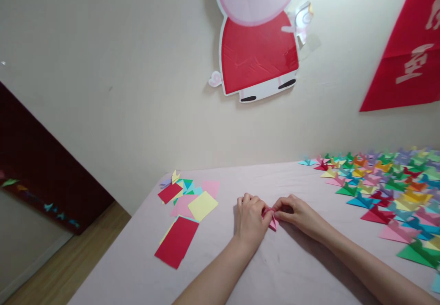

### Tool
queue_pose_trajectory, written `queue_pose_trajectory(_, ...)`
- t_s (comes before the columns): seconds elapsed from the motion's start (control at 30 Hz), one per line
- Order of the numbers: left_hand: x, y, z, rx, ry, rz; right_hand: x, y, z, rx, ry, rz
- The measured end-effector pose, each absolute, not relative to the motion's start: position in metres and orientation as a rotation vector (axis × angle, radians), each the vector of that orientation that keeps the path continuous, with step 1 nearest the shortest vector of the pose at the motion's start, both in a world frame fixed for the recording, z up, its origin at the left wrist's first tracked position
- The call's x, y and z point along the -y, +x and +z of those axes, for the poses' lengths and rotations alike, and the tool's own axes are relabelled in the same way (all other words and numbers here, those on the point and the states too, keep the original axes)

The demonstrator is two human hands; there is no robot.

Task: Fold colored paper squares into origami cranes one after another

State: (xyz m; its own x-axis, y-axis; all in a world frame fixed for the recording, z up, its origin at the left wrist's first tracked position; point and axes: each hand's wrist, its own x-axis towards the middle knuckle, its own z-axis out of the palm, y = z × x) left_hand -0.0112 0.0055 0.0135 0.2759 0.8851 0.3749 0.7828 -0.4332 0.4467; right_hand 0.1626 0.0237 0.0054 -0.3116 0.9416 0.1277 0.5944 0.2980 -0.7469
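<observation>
A small folded piece of pink origami paper (272, 224) is between my two hands, just above or on the pale pink cloth (220, 268). My left hand (251, 215) grips it from the left, thumb and fingers closed around its edge. From the right, my right hand (295, 212) pinches the same paper between thumb and index finger. One pointed pink corner sticks out below the fingers; the rest of the paper is mostly hidden by them.
Loose coloured sheets lie to the left, among them a red sheet (177, 242) and a yellow sheet (203, 206). Rows of folded paper cranes (378, 215) cover the right side. Behind stands a wall (165, 89) with a cartoon pig cutout (259, 52) and a red banner (398, 52).
</observation>
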Motion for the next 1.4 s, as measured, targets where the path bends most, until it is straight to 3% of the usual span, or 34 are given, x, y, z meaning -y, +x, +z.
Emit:
queue_pose_trajectory(0.37,-0.005,-0.020,0.010,-1.564,2.182,0.920,-0.035,0.152,0.008,2.123,-1.529,0.618)
queue_pose_trajectory(0.6,-0.006,-0.019,0.009,-1.608,2.158,0.896,-0.038,0.168,0.008,2.082,-1.324,0.965)
queue_pose_trajectory(1.03,-0.007,-0.019,0.005,-1.504,2.178,0.910,-0.026,0.149,0.002,2.092,-1.495,0.581)
queue_pose_trajectory(1.4,-0.008,-0.022,0.014,-1.434,2.141,0.951,-0.025,0.149,-0.002,2.086,-1.349,0.588)
